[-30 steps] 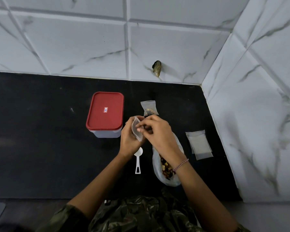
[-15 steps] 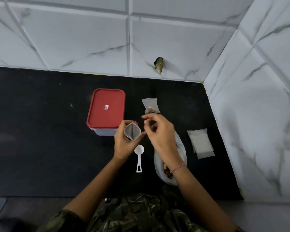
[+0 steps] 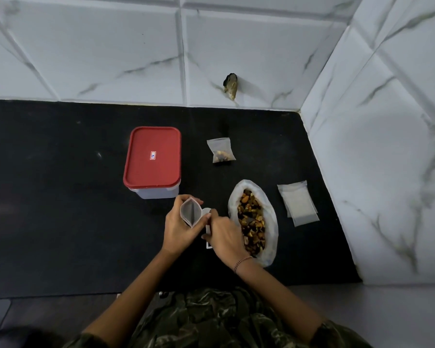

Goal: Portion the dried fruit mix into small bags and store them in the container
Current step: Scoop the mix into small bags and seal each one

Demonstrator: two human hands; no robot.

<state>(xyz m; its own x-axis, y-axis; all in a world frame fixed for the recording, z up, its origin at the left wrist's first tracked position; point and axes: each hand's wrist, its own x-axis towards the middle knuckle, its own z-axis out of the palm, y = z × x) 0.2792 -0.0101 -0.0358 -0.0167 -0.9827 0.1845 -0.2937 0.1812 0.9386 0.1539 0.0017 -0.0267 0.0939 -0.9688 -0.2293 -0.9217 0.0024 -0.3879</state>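
Note:
My left hand (image 3: 177, 228) holds a small clear bag (image 3: 191, 211) upright with its mouth spread open. Just right of it, my right hand (image 3: 226, 238) lies over the white spoon (image 3: 207, 212), fingers curled onto its handle; the spoon's bowl shows beside the bag. The big bag of dried fruit mix (image 3: 253, 222) lies open on the black counter to the right of my right hand. One filled small bag (image 3: 221, 150) lies further back. The container (image 3: 152, 162) with its red lid on stands at the back left of my hands.
A stack of empty small bags (image 3: 298, 203) lies right of the fruit mix, near the tiled side wall (image 3: 387, 172). The tiled back wall (image 3: 136, 59) bears a dark hook-like object (image 3: 231, 86). The black counter (image 3: 48, 197) stretches left.
My right hand let go of the small bag's mouth and came down onto the spoon. The left hand keeps the bag, now spread open. The big fruit bag is now uncovered.

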